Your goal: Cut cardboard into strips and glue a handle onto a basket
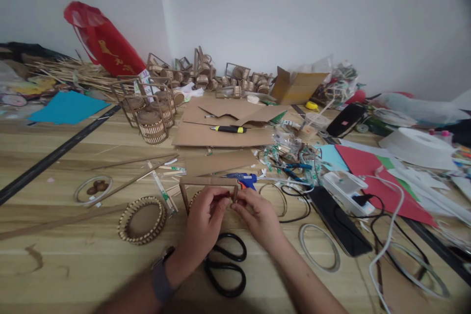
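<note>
My left hand [206,217] and my right hand [257,215] meet at the right leg of a small brown cardboard frame [209,182]. Thumbs and forefingers of both hands are pinched there; the fingertips partly hide the spot. Behind the left hand, part of a round slatted piece shows inside the frame. Black-handled scissors [227,279] lie between my forearms, their blades out of sight under the left hand. A blue glue gun [246,179] lies just behind the frame. Left of my left hand sits a shallow round slatted basket [143,221].
Cardboard sheets [191,132] with a utility knife [228,129] lie ahead. Finished-looking frames with small baskets [151,125] stand back left. On the right are a phone [340,221], a white power strip [346,189], loose cables and a tape ring [319,248].
</note>
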A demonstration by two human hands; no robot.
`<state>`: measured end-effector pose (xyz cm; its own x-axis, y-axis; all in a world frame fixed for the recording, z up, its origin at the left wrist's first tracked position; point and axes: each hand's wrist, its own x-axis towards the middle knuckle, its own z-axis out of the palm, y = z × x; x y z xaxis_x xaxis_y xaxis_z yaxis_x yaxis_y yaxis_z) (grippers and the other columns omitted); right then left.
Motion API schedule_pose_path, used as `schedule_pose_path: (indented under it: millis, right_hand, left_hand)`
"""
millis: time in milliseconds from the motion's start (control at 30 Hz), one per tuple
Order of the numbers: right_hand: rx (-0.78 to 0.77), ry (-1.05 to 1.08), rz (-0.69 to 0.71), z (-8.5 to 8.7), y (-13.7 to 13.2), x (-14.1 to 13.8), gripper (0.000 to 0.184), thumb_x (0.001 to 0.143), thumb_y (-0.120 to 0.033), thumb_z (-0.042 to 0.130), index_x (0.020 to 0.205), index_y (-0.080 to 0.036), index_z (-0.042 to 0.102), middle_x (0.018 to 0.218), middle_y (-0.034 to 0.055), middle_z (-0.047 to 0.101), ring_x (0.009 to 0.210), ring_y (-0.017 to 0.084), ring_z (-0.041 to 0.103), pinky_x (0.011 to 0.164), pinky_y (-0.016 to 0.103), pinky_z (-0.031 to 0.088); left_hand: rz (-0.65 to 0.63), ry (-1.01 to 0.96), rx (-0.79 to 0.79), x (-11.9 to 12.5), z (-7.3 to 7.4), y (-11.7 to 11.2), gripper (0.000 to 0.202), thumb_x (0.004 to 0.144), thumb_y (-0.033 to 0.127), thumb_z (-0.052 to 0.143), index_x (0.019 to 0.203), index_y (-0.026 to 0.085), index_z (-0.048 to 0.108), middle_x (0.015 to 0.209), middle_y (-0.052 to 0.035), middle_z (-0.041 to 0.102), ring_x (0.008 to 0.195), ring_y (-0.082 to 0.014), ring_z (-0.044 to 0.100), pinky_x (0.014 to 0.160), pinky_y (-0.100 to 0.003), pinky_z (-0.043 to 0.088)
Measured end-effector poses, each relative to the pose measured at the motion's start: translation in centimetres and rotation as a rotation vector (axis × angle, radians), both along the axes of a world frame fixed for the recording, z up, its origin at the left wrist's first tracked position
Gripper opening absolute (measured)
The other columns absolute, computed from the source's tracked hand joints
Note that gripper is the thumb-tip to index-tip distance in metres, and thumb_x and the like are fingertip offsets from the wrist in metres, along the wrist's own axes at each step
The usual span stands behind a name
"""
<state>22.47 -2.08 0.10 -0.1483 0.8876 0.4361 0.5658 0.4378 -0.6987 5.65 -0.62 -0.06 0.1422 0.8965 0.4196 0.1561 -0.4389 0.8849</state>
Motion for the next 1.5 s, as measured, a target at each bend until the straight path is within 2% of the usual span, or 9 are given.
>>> schedule_pose_path:
  millis: [333,1000,1500]
  right_hand:
    - [0.01,0.031,-0.003,0.0,0.1,-0.4,0.018,0.09,-0.018,0.06,0.102,-0.023,0.073,0.082,0.0039,0.071,0.075,0.019,0.066,0.069,0.028,0.054]
    - [0.026,0.079,-0.024,-0.3,0.1,-0.8,0.015,0.09,-0.02,0.062,0.097,-0.025,0.074,0.085,0.0044,0.077,0.076,0.021,0.071,0.07,0.03,0.057]
    - [0.046,0.065,-0.044,0.0,0.0,-1.0,0.013,0.092,-0.024,0.062,0.095,-0.025,0.075,0.082,0.0041,0.075,0.075,0.02,0.07,0.07,0.029,0.058]
  left_hand:
    - [0.002,0.006,0.017,0.0,0.0,0.0,0.014,0.094,0.022,0.055,0.098,0.021,0.068,0.095,-0.0043,0.073,0.089,-0.0178,0.07,0.08,-0.028,0.056]
    - [-0.023,0.021,0.0,0.0,0.1,-0.1,0.015,0.096,0.022,0.054,0.101,0.021,0.068,0.098,-0.0052,0.073,0.092,-0.0199,0.07,0.083,-0.031,0.055]
    - [-0.023,0.015,0.029,0.2,-0.2,0.0,0.015,0.096,0.022,0.053,0.101,0.021,0.067,0.099,-0.0055,0.073,0.093,-0.0196,0.069,0.083,-0.031,0.054]
